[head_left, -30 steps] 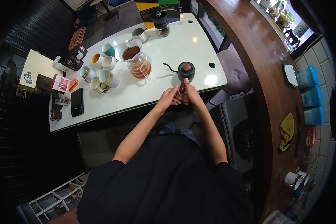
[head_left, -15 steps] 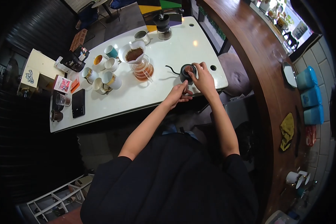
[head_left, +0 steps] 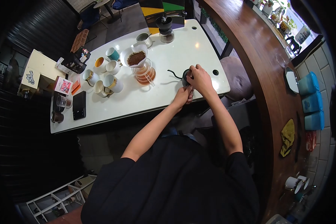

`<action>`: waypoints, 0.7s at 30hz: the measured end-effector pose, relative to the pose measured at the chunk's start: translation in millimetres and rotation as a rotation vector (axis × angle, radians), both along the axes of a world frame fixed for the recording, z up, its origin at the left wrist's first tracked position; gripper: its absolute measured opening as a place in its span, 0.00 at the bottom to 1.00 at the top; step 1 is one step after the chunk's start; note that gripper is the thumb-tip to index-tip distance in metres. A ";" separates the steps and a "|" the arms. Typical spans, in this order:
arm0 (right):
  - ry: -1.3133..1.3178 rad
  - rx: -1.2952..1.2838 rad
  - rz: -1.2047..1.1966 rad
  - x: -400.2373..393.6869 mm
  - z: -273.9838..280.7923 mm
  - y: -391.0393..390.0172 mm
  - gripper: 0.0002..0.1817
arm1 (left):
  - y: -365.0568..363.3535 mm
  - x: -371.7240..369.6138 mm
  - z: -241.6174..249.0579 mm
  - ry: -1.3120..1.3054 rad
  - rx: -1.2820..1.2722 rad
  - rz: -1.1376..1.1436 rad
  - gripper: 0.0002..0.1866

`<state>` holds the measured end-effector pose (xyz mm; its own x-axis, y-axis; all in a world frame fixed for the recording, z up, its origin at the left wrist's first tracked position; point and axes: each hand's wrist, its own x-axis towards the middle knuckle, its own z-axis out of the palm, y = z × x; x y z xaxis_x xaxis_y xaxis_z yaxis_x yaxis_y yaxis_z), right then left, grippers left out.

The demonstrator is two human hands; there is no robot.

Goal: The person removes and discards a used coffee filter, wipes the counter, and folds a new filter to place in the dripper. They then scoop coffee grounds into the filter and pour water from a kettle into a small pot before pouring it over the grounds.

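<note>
A black gooseneck kettle (head_left: 185, 77) stands near the front edge of the white table, its thin spout pointing left. My left hand (head_left: 182, 97) is closed round the kettle's handle, which is mostly hidden by the fingers. Over the top of the kettle, my right hand (head_left: 201, 79) has its fingers bent down on the lid and covers most of it. To the left, a glass coffee server (head_left: 144, 74) holds some brown liquid. On it sits a dripper with a white paper filter (head_left: 127, 51), and coffee grounds (head_left: 136, 58) lie inside.
Several cups, including a white mug (head_left: 113, 83), cluster left of the server. A hand grinder (head_left: 164, 28) and metal pitcher (head_left: 144, 39) stand at the back. A black scale or tablet (head_left: 79, 105) lies left. A wooden counter (head_left: 263, 71) runs along the right.
My right hand has come over the kettle's top and now hides the lid. My left fingers are wrapped more closely round the handle. The whole view has shifted slightly.
</note>
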<state>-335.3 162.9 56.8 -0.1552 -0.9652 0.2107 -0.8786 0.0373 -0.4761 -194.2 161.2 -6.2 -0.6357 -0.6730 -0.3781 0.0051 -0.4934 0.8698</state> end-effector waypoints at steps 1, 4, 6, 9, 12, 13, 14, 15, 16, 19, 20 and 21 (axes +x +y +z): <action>-0.053 -0.031 -0.011 -0.5 5.6 -0.6 0.12 | 0.9 -1.3 -0.5 0.035 0.026 0.029 0.18; -0.120 -0.111 -0.036 -7.7 31.8 -1.2 0.12 | 4.2 -8.0 -0.4 0.022 0.072 0.082 0.17; -0.196 -0.198 -0.069 -21.7 40.8 -5.6 0.13 | 3.4 -7.0 2.1 0.019 0.086 0.074 0.17; -0.173 -0.244 -0.152 -47.7 51.0 -0.8 0.13 | -0.6 -1.7 -0.4 0.012 0.129 0.037 0.18; -0.128 -0.151 -0.214 -76.2 12.3 2.0 0.13 | -5.0 5.3 7.8 -0.058 0.158 -0.026 0.21; -0.104 -0.095 -0.224 -82.1 -3.5 2.2 0.13 | -5.5 8.0 14.7 -0.124 0.158 -0.058 0.23; -0.141 -0.051 -0.218 -81.5 -12.3 6.1 0.12 | -5.8 10.9 23.1 -0.125 0.165 -0.068 0.23; -0.141 -0.041 -0.228 -80.0 -21.6 9.3 0.12 | -5.6 14.4 31.1 -0.138 0.183 -0.082 0.25; -0.153 -0.022 -0.242 -75.8 -27.7 11.8 0.12 | -5.3 19.5 36.0 -0.150 0.202 -0.096 0.28; -0.204 0.025 -0.276 -64.3 -39.3 16.8 0.11 | -5.8 47.7 38.7 -0.157 0.110 -0.042 0.26; -0.178 0.060 -0.290 -60.3 -38.2 17.8 0.10 | -8.2 60.1 29.6 -0.188 -0.050 -0.041 0.22; -0.155 0.098 -0.306 -57.6 -38.4 17.4 0.10 | -11.7 73.2 19.9 -0.215 -0.211 -0.043 0.19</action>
